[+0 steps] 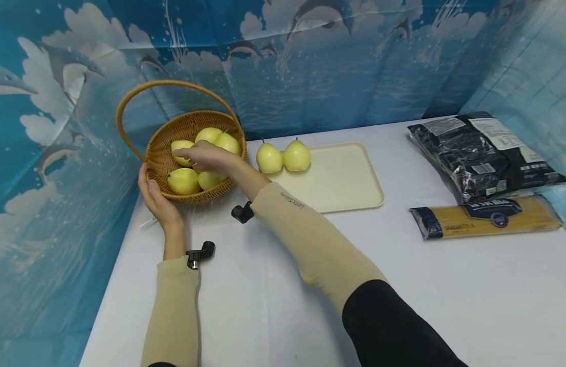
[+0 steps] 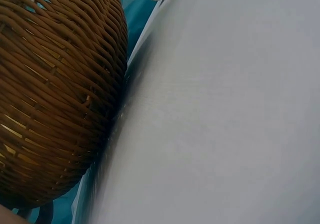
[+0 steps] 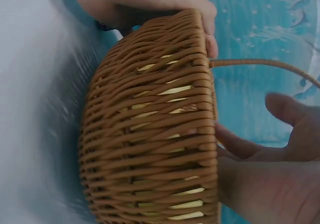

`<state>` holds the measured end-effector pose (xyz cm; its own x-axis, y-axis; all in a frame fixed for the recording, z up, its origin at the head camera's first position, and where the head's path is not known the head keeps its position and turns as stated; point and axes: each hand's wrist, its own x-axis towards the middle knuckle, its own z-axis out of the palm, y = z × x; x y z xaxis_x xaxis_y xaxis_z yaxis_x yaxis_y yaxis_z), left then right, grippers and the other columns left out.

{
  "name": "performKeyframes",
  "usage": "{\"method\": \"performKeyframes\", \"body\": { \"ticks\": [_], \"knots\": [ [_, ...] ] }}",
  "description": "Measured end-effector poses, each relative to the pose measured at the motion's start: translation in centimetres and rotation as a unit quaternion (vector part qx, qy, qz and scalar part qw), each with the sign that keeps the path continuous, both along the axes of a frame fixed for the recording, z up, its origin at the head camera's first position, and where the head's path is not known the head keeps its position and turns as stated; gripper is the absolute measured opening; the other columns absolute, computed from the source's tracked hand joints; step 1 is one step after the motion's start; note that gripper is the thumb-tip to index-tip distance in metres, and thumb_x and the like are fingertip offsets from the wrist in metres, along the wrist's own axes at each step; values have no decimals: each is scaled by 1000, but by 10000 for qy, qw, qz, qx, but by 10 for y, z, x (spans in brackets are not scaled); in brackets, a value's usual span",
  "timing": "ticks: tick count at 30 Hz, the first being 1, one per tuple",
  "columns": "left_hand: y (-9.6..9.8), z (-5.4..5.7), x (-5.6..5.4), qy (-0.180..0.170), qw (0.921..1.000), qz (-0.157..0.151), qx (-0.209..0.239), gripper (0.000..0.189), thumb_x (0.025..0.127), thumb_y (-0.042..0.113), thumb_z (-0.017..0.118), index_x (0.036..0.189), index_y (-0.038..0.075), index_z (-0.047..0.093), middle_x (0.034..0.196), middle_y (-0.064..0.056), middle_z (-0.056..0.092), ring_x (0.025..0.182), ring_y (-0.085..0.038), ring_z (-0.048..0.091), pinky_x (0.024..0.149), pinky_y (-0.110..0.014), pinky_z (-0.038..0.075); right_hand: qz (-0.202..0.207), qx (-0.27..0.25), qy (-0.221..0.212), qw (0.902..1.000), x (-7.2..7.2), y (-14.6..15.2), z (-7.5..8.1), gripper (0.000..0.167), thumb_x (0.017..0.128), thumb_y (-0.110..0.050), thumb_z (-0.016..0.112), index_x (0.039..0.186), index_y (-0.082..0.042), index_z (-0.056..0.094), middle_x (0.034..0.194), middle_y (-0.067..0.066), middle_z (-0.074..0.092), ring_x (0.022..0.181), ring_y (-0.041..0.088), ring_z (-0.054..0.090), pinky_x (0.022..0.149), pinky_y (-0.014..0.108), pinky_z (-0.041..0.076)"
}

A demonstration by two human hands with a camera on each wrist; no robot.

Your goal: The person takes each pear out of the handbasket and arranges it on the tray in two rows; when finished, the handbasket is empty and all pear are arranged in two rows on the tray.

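A brown wicker basket [image 1: 196, 117] with a tall handle stands at the back left, tilted toward me, with several yellow-green pears [image 1: 184, 181] inside. My left hand [image 1: 158, 201] holds its left rim; the right wrist view shows those fingertips hooked over the edge. My right hand [image 1: 208, 155] reaches over the front rim and in among the pears. Its thumb stands apart from the fingers in the right wrist view, where the basket wall [image 3: 150, 129] hides the fingertips. The left wrist view is filled by the woven side [image 2: 55, 84] and the white table.
Two pears [image 1: 297, 155] sit at the left end of a cream tray [image 1: 342, 178] right of the basket. Farther right lie a black plastic package [image 1: 485, 153] and a spaghetti pack [image 1: 489, 219]. A blue dolphin-print curtain [image 1: 310, 86] hangs behind the white table [image 1: 274, 285].
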<state>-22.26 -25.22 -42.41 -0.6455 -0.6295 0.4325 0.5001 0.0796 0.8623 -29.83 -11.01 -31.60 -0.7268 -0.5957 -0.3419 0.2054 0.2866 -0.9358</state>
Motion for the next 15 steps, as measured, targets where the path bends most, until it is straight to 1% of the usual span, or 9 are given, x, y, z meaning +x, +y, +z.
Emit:
{"method": "performKeyframes", "body": {
  "ticks": [1, 2, 3, 4, 6, 8, 11, 13, 15],
  "knots": [
    [0, 0, 0, 17, 10000, -12, 9, 50, 107, 10, 37, 155, -1, 47, 161, -16, 47, 153, -25, 39, 129, -36, 27, -9, 63, -25, 10000, 0, -1, -1, 62, 109, -39, 56, 159, -5, 44, 160, 7, 47, 141, 19, 54, 117, 30, 44],
    [1, 0, 1, 44, 10000, -22, 15, 50, 107, 10, 37, 155, -2, 47, 161, -17, 47, 153, -25, 38, 129, -37, 27, 6, 138, -1, 9999, 0, -2, -1, 61, 108, -38, 58, 157, -4, 45, 153, 5, 52, 143, 19, 52, 117, 30, 45],
    [1, 0, 1, 66, 10000, -28, 14, 50, 107, 10, 36, 155, -2, 46, 161, -17, 47, 153, -26, 38, 129, -38, 27, -1, 211, 71, 9998, 0, -3, -2, 55, 107, -36, 60, 149, -1, 51, 137, 5, 60, 129, 18, 61, 110, 27, 49],
    [1, 0, 1, 90, 10000, -31, 22, 50, 107, 10, 36, 155, -2, 46, 161, -18, 47, 153, -26, 38, 129, -38, 27, 14, 355, 244, 9991, 0, -4, -3, 53, 107, -36, 61, 145, 0, 53, 127, 4, 61, 119, 16, 64, 104, 26, 51],
    [2, 0, 1, 122, 9999, -42, 59, 50, 107, 10, 36, 155, -2, 46, 161, -18, 46, 153, -26, 38, 129, -38, 28, 159, 768, 704, 9944, 1, -7, -3, 47, 106, -35, 62, 138, 0, 57, 111, 0, 59, 102, 13, 61, 93, 27, 52],
    [2, 0, 1, 98, 9999, -31, 47, 51, 107, 10, 36, 155, -2, 46, 161, -17, 46, 153, -26, 38, 129, -37, 28, 456, 1333, 1225, 9824, 1, -11, -3, 45, 105, -34, 63, 137, -2, 59, 112, 0, 60, 99, 12, 58, 89, 28, 51],
    [3, 0, 2, 40, 10000, -41, 8, 51, 107, 11, 36, 156, -2, 45, 161, -17, 46, 153, -26, 38, 129, -37, 28, 801, 2132, 1775, 9574, 2, -18, -2, 52, 102, -33, 69, 148, -10, 58, 143, -4, 60, 124, 10, 58, 97, 26, 52],
    [3, 1, 2, 3, 10000, -26, -44, 51, 107, 11, 36, 156, -2, 45, 161, -17, 46, 153, -26, 38, 129, -37, 28, 928, 2451, 1987, 9444, 1, -22, -3, 57, 100, -32, 72, 151, -13, 57, 155, -4, 55, 137, 12, 54, 102, 24, 51],
    [3, 1, 3, -26, 10000, 5, -65, 51, 107, 12, 36, 156, -1, 45, 161, -16, 46, 153, -25, 38, 128, -35, 28, 938, 2556, 2146, 9380, 0, -24, -5, 60, 97, -31, 77, 152, -14, 58, 156, -4, 56, 140, 13, 53, 103, 22, 51]
  ]
}}
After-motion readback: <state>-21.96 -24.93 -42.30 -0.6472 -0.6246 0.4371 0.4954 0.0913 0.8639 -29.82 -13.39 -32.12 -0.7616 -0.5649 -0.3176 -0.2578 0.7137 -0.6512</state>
